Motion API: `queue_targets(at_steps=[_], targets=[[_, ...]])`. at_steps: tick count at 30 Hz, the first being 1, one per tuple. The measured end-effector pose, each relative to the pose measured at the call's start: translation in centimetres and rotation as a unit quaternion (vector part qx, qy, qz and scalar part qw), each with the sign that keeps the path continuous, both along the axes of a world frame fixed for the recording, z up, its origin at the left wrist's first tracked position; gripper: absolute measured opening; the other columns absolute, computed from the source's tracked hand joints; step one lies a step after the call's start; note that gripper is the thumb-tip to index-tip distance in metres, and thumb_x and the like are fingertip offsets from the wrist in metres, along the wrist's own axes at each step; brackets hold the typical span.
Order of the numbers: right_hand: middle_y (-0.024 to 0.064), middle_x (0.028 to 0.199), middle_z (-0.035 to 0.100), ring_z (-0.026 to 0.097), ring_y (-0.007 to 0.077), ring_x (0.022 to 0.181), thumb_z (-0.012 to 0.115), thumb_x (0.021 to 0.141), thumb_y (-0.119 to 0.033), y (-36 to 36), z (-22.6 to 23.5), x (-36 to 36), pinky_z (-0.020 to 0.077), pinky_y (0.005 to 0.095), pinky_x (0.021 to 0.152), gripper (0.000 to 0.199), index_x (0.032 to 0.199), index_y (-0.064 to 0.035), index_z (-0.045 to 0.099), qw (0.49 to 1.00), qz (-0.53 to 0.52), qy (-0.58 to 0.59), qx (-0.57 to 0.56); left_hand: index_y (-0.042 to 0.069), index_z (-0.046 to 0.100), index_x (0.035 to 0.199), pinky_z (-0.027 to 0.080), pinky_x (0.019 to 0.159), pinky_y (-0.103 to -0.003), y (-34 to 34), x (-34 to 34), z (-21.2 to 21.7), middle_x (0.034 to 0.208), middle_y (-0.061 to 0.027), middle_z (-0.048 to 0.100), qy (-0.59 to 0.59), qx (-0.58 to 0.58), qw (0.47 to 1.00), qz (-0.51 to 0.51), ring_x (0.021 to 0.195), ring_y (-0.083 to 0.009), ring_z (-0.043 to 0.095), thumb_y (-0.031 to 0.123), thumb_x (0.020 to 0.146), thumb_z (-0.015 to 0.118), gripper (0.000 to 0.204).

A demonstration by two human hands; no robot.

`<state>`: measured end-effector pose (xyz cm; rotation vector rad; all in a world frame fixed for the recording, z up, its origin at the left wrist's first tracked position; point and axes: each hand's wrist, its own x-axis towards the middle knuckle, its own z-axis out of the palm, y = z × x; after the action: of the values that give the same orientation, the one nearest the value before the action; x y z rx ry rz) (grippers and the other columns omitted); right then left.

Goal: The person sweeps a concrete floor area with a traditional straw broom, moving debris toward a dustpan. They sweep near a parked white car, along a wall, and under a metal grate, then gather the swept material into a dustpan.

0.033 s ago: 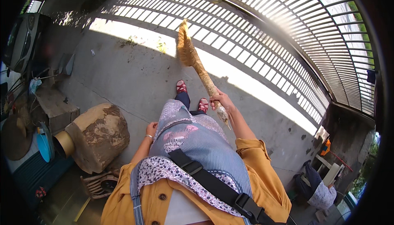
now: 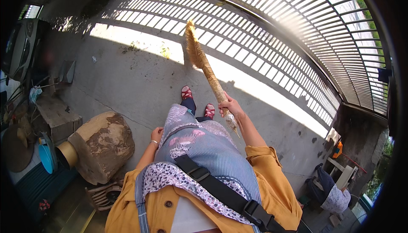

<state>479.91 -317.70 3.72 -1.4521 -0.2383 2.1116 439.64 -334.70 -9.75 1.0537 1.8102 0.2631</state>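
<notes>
The right hand [image 2: 230, 105] was closed round the broom [image 2: 204, 65], mid-sweep across the floor [image 2: 127, 80]; the left hand [image 2: 157, 134] hung empty, loosely curled. Sweeping toward the debris [image 2: 165, 52] seemed due.

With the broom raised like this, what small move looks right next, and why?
Probably lower the broom so its bristles meet the concrete floor near the leaf litter. The right hand grips the handle with the head pointing away over the floor, scraps lie just left of it, and the left hand rests at the apron, empty.
</notes>
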Motion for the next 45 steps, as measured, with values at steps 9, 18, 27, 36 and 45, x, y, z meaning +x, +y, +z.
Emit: queue_targets(at_steps=[9, 18, 27, 36, 45], targets=[[0.0082, 0.059, 0.048, 0.048, 0.0178, 0.041, 0.054, 0.065, 0.008, 5.7, -5.2, 6.2, 0.0424, 0.0318, 0.035, 0.093, 0.137, -0.0097, -0.001, 0.956, -0.145, -0.256, -0.004, 0.002, 0.058, 0.092, 0.045, 0.053, -0.022, 17.7, -1.5, 7.6, 0.070, -0.0026, 0.059, -0.066, 0.054, 0.996, 0.030, 0.057, -0.0080, 0.054, 0.009, 0.082, 0.053, 0.013], [0.0118, 0.064, 0.048, 0.050, 0.0204, 0.041, 0.053, 0.064, 0.010, 13.2, -13.2, 1.7, 0.0433, 0.0331, 0.035, 0.039, 0.097, -0.0006, 0.035, 0.941, -0.253, -0.223, -0.043, 0.003, 0.059, 0.089, 0.044, 0.048, -0.022, 17.2, -8.5, 6.5, 0.064, -0.0019, 0.056, 0.006, 0.042, 0.999, -0.007, 0.051, -0.0090, 0.054, 0.011, 0.081, 0.054, 0.013], [0.0093, 0.061, 0.050, 0.051, 0.0181, 0.046, 0.054, 0.068, 0.006, 12.7, -3.9, -4.9, 0.0435, 0.0315, 0.038, 0.085, 0.138, -0.0076, 0.007, 0.996, -0.073, -0.057, -0.001, 0.002, 0.059, 0.090, 0.044, 0.047, -0.023, 21.7, -6.4, 0.8, 0.066, -0.0037, 0.058, 0.002, 0.129, 0.989, -0.073, 0.052, -0.0095, 0.053, 0.012, 0.080, 0.054, 0.014], [0.0078, 0.059, 0.050, 0.049, 0.0179, 0.040, 0.056, 0.063, 0.009, 13.6, -5.6, 5.0, 0.0424, 0.0314, 0.035, 0.091, 0.137, -0.0077, 0.007, 0.954, -0.159, -0.255, 0.001, 0.003, 0.056, 0.094, 0.046, 0.047, -0.022, 28.3, -1.3, 3.2, 0.066, -0.0028, 0.055, -0.114, 0.017, 0.990, 0.079, 0.052, -0.0085, 0.052, 0.012, 0.083, 0.051, 0.015], [0.0163, 0.071, 0.053, 0.055, 0.0252, 0.048, 0.059, 0.056, 0.011, 20.2, -16.0, 22.6, 0.0449, 0.0359, 0.038, 0.046, 0.098, 0.0104, 0.040, 0.864, -0.174, -0.465, -0.082, 0.000, 0.059, 0.081, 0.044, 0.058, -0.025, 27.5, -2.1, -1.4, 0.068, -0.0035, 0.059, 0.114, 0.017, 0.988, -0.099, 0.062, -0.0117, 0.054, 0.008, 0.078, 0.056, 0.009]])
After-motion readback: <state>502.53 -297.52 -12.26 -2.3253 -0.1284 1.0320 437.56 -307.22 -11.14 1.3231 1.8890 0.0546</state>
